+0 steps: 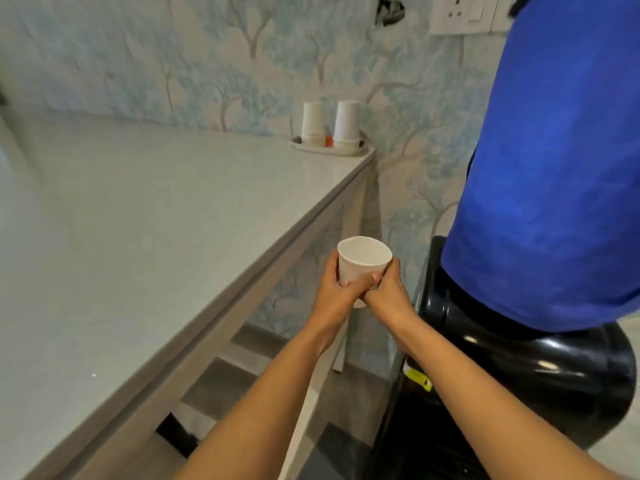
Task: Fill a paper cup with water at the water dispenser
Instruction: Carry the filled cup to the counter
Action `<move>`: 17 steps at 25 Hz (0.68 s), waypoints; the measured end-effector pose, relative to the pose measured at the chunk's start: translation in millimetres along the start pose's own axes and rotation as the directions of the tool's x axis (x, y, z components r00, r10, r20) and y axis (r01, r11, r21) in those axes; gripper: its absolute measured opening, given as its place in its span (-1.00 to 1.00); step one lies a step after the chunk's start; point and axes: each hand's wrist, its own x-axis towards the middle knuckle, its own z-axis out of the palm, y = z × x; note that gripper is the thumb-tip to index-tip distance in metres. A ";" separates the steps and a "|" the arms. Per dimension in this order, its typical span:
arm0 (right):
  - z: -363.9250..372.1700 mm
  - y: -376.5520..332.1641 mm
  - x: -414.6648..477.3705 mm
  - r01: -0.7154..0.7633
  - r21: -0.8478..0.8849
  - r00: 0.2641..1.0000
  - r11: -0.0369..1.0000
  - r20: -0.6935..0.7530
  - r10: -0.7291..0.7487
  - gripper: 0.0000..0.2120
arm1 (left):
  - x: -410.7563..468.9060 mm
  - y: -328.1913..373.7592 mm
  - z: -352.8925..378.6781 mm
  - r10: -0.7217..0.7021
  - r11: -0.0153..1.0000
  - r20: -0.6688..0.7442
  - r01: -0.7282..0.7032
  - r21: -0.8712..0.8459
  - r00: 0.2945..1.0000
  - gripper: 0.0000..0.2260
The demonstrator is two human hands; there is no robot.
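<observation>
Head view: cup [363, 259] up in mid-air, upright, mouth open and looking dry inside. Clamped from both sides, left hand [335, 289] wrapped round the near-left wall, right hand [388, 289] round the near-right, fingers [376, 278] curled tight on the paper below the rim. Off to the right of the fingers, dispenser [519, 368], glossy black, with a blue-covered bottle [554, 168] on top; taps not visible from here. Beyond the fingertips and higher, on the far corner of the counter [156, 237], spare cups [330, 128] stacked upside down on a tray [360, 152].

Handling, as a guess: thin paper, very light now, walls soft enough to buckle under a hard squeeze. Best held mid-wall or lower, gently, rim left free. Heavier and wobblier once full, so a hand under the base looks wise.

Writing: yellow sticker [419, 378] on the dispenser front, print too small to read. Cup plain white, no brand showing.
</observation>
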 end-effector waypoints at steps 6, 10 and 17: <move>-23.4 -85.8 28.0 0.148 0.000 0.989 0.989 0.001 -0.148 -0.28 | 32.2 87.9 3.3 0.122 0.991 -0.020 -0.120 0.052 0.992 -0.43; -17.3 -128.6 39.6 0.241 0.041 0.970 0.970 0.028 -0.243 -0.32 | 43.0 129.4 -7.7 0.183 0.979 -0.073 -0.175 0.102 0.980 -0.42; 29.3 -178.4 54.0 0.247 0.034 0.959 0.968 0.138 -0.249 -0.30 | 44.1 176.1 -61.0 0.228 0.965 -0.184 -0.197 0.172 0.956 -0.37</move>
